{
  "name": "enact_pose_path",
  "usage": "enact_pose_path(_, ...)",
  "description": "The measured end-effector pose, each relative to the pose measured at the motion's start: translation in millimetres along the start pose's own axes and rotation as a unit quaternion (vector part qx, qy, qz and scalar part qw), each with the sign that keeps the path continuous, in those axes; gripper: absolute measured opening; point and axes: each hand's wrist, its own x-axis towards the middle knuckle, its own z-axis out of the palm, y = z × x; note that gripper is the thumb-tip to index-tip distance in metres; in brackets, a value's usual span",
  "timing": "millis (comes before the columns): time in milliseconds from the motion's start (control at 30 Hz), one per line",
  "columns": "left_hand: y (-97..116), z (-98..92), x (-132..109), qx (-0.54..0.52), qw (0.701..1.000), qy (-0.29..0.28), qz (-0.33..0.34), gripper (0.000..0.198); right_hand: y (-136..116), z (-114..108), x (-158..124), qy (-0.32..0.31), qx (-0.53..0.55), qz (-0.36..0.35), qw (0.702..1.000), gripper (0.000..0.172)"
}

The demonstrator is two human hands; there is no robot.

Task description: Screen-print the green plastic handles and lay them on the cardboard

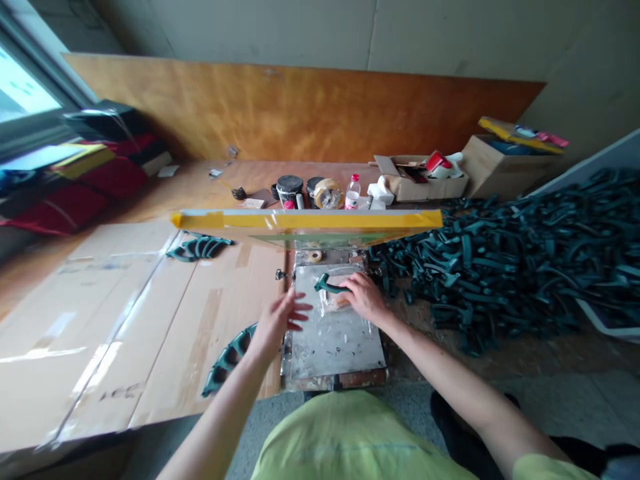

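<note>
My right hand [364, 297] rests on a dark green curved plastic part [327, 286] lying on the metal plate [333, 343] of a small printing stand, fingers pressed on it. My left hand [281, 319] hovers at the plate's left edge with fingers spread, holding nothing. A raised screen frame [306, 221] edged in yellow tape stands just above and beyond the plate. Close to my left forearm lies a fanned row of green parts [227, 360] on cardboard.
A big heap of dark green parts [525, 253] fills the right side. Another fanned group of parts [199, 247] lies on the cardboard sheets [100, 320] at left. Ink cans [289, 189], a tape roll [327, 193], a water bottle [353, 191] and open boxes [420, 179] stand behind the frame.
</note>
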Motion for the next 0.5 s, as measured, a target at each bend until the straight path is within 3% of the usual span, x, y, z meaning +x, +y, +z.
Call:
enact_pose_path(67, -36.7, 9.0, -14.8, -0.017, 0.994, -0.041, -0.104, 0.059, -30.1, -0.3, -8.6, 0.014, 0.000, -0.088, 0.996, 0.014)
enact_pose_path(100, -51.4, 10.9, -20.6, -0.047, 0.990, -0.034, -0.127, 0.057, -41.1, 2.4, -12.5, 0.004, 0.006, -0.148, 0.989, 0.016)
enact_pose_path(167, -73.3, 5.9, -28.2, -0.110, 0.985, 0.016, -0.132, 0.049, -46.1, 9.5, -17.1, -0.018, 0.036, -0.236, 0.971, 0.020)
enact_pose_path(200, -81.5, -1.7, -30.2, -0.131, 0.982, 0.053, -0.127, 0.044, -37.9, 11.7, -17.3, -0.019, 0.056, -0.236, 0.970, 0.022)
enact_pose_path(267, -95.9, -26.4, -33.7, -0.150, 0.972, 0.144, -0.113, 0.038, -1.0, 10.4, -13.8, 0.014, 0.077, -0.129, 0.989, 0.024)
enact_pose_path(300, -103.5, -41.8, -36.4, -0.149, 0.963, 0.199, -0.104, 0.037, 24.9, 7.3, -10.5, 0.035, 0.070, -0.031, 0.996, 0.026)
enact_pose_path(367, -120.9, -73.6, -45.7, -0.139, 0.936, 0.308, -0.095, 0.036, 81.4, 0.6, -2.6, 0.058, 0.011, 0.163, 0.985, 0.031)
enact_pose_path(433, -140.3, -99.8, -58.9, -0.120, 0.910, 0.382, -0.107, 0.037, 131.6, -0.1, 4.9, -0.008, -0.038, 0.280, 0.959, 0.040)
enact_pose_path(500, -158.9, -116.9, -71.1, -0.089, 0.895, 0.416, -0.133, 0.041, 166.7, 8.0, 9.2, -0.080, -0.047, 0.337, 0.937, 0.050)
